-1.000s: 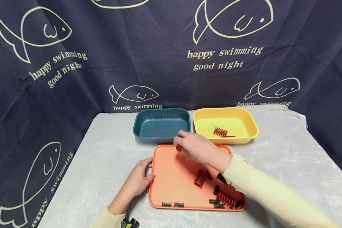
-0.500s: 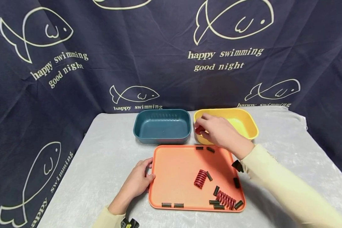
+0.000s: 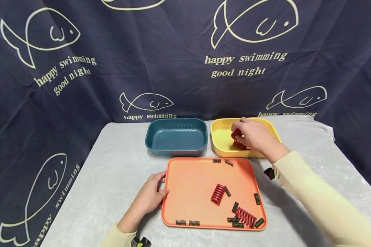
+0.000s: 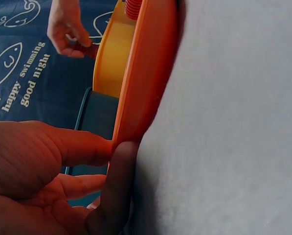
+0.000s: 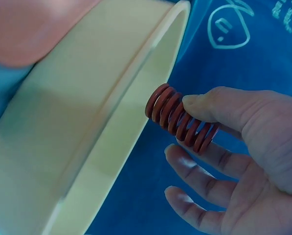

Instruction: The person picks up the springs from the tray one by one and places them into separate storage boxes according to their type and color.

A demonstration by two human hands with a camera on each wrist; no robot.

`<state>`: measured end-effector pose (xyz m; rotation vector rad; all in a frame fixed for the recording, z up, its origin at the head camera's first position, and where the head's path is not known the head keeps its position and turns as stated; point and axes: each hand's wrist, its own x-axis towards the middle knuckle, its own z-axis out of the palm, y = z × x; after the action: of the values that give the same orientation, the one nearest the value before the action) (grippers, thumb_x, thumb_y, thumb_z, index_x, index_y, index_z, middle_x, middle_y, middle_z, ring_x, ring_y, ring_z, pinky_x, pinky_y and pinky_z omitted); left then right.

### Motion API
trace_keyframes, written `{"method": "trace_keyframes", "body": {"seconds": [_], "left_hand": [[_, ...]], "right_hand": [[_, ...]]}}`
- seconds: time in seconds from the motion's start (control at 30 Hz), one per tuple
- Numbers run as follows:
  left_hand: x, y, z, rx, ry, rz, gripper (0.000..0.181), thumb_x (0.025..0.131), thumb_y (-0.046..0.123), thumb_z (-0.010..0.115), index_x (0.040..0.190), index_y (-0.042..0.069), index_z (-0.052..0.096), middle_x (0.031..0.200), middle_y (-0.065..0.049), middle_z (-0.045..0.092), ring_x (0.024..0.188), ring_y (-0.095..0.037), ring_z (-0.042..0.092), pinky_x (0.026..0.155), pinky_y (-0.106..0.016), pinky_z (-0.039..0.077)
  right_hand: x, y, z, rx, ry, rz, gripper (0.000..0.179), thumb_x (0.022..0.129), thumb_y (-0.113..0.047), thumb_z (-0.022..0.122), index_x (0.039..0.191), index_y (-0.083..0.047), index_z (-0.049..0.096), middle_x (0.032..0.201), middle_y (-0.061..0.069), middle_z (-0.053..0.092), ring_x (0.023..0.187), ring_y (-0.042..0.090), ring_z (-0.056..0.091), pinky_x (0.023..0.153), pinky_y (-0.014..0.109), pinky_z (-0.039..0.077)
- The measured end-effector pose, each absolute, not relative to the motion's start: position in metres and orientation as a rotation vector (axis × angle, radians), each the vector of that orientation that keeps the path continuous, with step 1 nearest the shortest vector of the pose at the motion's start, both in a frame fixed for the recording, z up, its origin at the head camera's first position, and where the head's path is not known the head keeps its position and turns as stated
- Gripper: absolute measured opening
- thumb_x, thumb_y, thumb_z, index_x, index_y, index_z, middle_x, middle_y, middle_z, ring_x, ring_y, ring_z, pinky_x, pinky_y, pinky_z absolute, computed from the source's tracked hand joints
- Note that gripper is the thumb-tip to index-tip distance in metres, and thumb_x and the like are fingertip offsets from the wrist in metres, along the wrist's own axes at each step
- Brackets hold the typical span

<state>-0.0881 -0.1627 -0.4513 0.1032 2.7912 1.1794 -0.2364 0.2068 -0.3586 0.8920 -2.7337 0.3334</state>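
Observation:
My right hand (image 3: 255,134) pinches a red coil spring (image 5: 181,117) between thumb and fingers, over the yellow bin (image 3: 219,151). Inside that bin, below the held spring, lies another red spring (image 3: 239,145). My left hand (image 3: 151,192) grips the left rim of the orange tray (image 3: 185,185); the left wrist view shows the thumb and a finger pinching its edge (image 4: 136,93). Two large red springs lie on the tray, one near the middle (image 3: 217,194) and one at the lower right (image 3: 246,217). Several small dark springs (image 3: 194,223) are scattered along the tray's edges and around the red ones.
A teal bin (image 3: 176,151) stands left of the yellow one, behind the tray. Grey cloth (image 3: 117,164) covers the table. A dark blue curtain (image 3: 185,75) printed with fish hangs close behind the bins.
My right hand has carried the red spring from above the tray's far edge, rightward and over the yellow bin. The left hand and tray have stayed in place.

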Motion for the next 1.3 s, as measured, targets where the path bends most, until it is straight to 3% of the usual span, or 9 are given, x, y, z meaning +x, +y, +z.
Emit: {"method": "trace_keyframes", "body": {"seconds": [0.37, 0.53, 0.67, 0.9, 1.3], "left_hand": [[-0.088, -0.162, -0.451, 0.098, 2.787, 1.175, 0.063, 0.088, 0.005, 0.078, 0.147, 0.004, 0.054, 0.108, -0.006, 0.054, 0.071, -0.013, 0.05, 0.062, -0.029, 0.043], [-0.088, -0.161, -0.451, 0.091, 2.781, 1.172, 0.063, 0.089, 0.005, 0.078, 0.147, 0.004, 0.054, 0.107, -0.006, 0.054, 0.071, -0.013, 0.05, 0.061, -0.03, 0.044], [-0.088, -0.162, -0.451, 0.095, 2.788, 1.173, 0.063, 0.088, 0.005, 0.078, 0.147, 0.004, 0.054, 0.108, -0.006, 0.055, 0.071, -0.013, 0.05, 0.061, -0.029, 0.043], [-0.088, -0.162, -0.451, 0.096, 2.779, 1.186, 0.063, 0.088, 0.005, 0.078, 0.147, 0.004, 0.054, 0.108, -0.006, 0.055, 0.071, -0.012, 0.05, 0.061, -0.029, 0.044], [-0.09, -0.162, -0.453, 0.088, 2.78, 1.173, 0.064, 0.088, 0.005, 0.079, 0.147, 0.003, 0.053, 0.108, -0.005, 0.054, 0.071, -0.012, 0.049, 0.06, -0.028, 0.043]], "right_hand": [[-0.26, 0.244, -0.376, 0.685, -2.906, 0.249, 0.016, 0.081, -0.006, 0.077, 0.093, -0.011, 0.07, 0.091, 0.008, 0.063, 0.086, 0.03, 0.063, 0.07, 0.054, 0.05], [-0.268, 0.256, -0.383, 0.635, -2.988, 0.206, 0.013, 0.079, -0.016, 0.075, 0.088, -0.013, 0.068, 0.083, 0.003, 0.061, 0.08, 0.028, 0.059, 0.065, 0.052, 0.048], [-0.271, 0.259, -0.389, 0.614, -3.019, 0.164, 0.008, 0.081, -0.016, 0.073, 0.086, -0.015, 0.067, 0.077, 0.001, 0.062, 0.077, 0.031, 0.058, 0.069, 0.053, 0.043], [-0.275, 0.264, -0.4, 0.581, -3.021, 0.166, 0.011, 0.087, -0.018, 0.079, 0.09, -0.015, 0.069, 0.081, 0.003, 0.069, 0.084, 0.036, 0.053, 0.074, 0.053, 0.032], [-0.268, 0.27, -0.402, 0.569, -2.991, 0.218, 0.017, 0.082, -0.021, 0.083, 0.088, -0.017, 0.067, 0.074, 0.0, 0.065, 0.084, 0.035, 0.054, 0.074, 0.054, 0.03]]}}
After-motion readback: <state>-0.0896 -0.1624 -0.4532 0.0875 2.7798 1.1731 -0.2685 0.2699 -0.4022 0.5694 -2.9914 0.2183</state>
